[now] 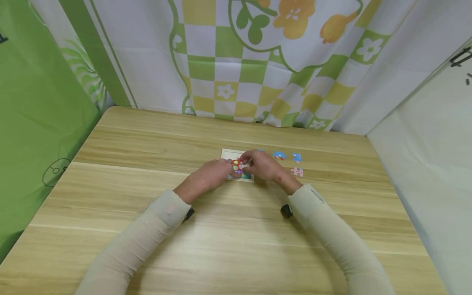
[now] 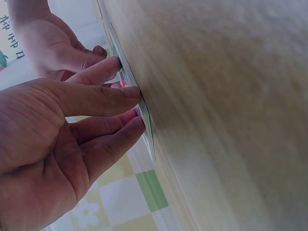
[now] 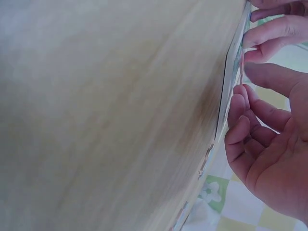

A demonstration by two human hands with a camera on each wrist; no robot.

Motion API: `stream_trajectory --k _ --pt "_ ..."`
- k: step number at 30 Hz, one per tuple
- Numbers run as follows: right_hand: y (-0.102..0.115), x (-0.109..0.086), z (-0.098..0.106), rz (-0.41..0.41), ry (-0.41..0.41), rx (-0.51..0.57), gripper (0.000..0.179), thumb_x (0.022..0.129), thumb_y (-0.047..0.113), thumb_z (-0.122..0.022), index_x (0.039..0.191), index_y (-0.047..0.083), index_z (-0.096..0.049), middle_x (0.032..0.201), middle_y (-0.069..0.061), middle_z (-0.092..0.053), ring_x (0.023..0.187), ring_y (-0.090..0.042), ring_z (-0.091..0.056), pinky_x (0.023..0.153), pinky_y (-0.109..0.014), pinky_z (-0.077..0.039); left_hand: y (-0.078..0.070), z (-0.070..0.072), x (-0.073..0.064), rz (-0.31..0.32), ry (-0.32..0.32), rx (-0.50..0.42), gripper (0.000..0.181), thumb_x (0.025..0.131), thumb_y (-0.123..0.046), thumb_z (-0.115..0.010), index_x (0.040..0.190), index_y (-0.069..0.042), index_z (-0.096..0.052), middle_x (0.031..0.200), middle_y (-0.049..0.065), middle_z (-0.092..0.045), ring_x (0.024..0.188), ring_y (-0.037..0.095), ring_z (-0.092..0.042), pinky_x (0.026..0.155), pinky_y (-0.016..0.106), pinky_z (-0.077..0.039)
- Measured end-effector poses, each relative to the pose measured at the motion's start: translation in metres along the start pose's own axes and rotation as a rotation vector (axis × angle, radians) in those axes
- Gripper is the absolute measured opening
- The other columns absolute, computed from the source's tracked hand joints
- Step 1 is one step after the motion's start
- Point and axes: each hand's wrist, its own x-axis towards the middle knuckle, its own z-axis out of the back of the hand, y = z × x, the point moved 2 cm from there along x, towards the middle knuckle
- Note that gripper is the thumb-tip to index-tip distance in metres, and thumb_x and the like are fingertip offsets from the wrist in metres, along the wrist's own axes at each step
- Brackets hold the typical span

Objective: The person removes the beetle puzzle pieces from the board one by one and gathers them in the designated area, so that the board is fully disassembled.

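Note:
A small jigsaw puzzle board [image 1: 229,153] with a pale frame lies on the table, partly hidden by both hands. On it shows a red puzzle piece [image 1: 236,162] with yellow and green spots. My left hand [image 1: 214,174] rests its fairly straight fingers and thumb on the board's left part, touching the red piece, as the left wrist view [image 2: 53,139] shows side-on. From the right, my right hand [image 1: 263,164] pinches the red piece's edge between thumb and forefinger; its other fingers curl in the right wrist view [image 3: 274,144].
Right of the board lie loose pieces: a blue one [image 1: 279,155], another blue one [image 1: 296,157] and a pink one [image 1: 297,171]. A further blue bit [image 1: 260,150] peeks out behind my right hand. The wooden table [image 1: 236,246] meets a checked curtain [image 1: 254,78] at its back edge.

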Motion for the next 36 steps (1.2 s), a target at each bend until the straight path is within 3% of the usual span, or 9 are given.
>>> stream_trajectory --k 6,12,18,29,36 --pt "-0.001 0.003 0.002 -0.004 -0.038 0.035 0.019 0.104 0.010 -0.060 0.115 0.001 -0.073 0.104 -0.009 -0.072 0.092 -0.021 -0.069 0.080 -0.037 -0.056 -0.001 -0.002 0.001 0.005 -0.004 0.001 0.050 0.095 0.009 -0.066 0.130 -0.025 -0.074 0.135 0.022 -0.061 0.106 0.032 -0.067 0.075 0.036 -0.054" --pt "-0.002 0.008 0.005 -0.029 -0.069 0.061 0.014 0.102 0.011 -0.065 0.105 0.002 -0.075 0.095 -0.006 -0.072 0.087 -0.019 -0.066 0.077 -0.034 -0.054 -0.003 -0.002 0.002 0.010 -0.007 -0.006 0.051 0.096 0.010 -0.064 0.131 -0.026 -0.074 0.141 0.024 -0.058 0.103 0.030 -0.067 0.069 0.034 -0.052" --pt "0.002 0.006 0.010 -0.040 -0.095 0.063 0.014 0.102 0.013 -0.066 0.105 0.003 -0.076 0.096 -0.005 -0.071 0.087 -0.020 -0.065 0.077 -0.036 -0.053 -0.003 -0.002 0.002 0.012 -0.006 0.031 0.050 0.097 0.008 -0.063 0.133 -0.026 -0.072 0.135 0.023 -0.061 0.093 0.027 -0.066 0.068 0.035 -0.054" --pt "-0.007 -0.008 0.023 -0.058 -0.139 0.077 0.014 0.102 0.015 -0.065 0.103 0.006 -0.076 0.098 -0.005 -0.072 0.091 -0.021 -0.064 0.080 -0.038 -0.050 -0.002 -0.003 0.003 0.002 0.001 0.049 0.048 0.097 0.008 -0.063 0.133 -0.023 -0.071 0.129 0.020 -0.064 0.092 0.026 -0.066 0.070 0.034 -0.054" --pt "-0.019 -0.025 0.035 -0.075 -0.159 0.085 0.015 0.101 0.016 -0.065 0.103 0.004 -0.076 0.096 -0.006 -0.071 0.089 -0.021 -0.063 0.079 -0.038 -0.050 -0.002 -0.003 0.003 0.005 0.006 0.073 0.040 0.099 -0.002 -0.066 0.133 -0.021 -0.071 0.128 0.016 -0.066 0.097 0.026 -0.069 0.074 0.033 -0.056"
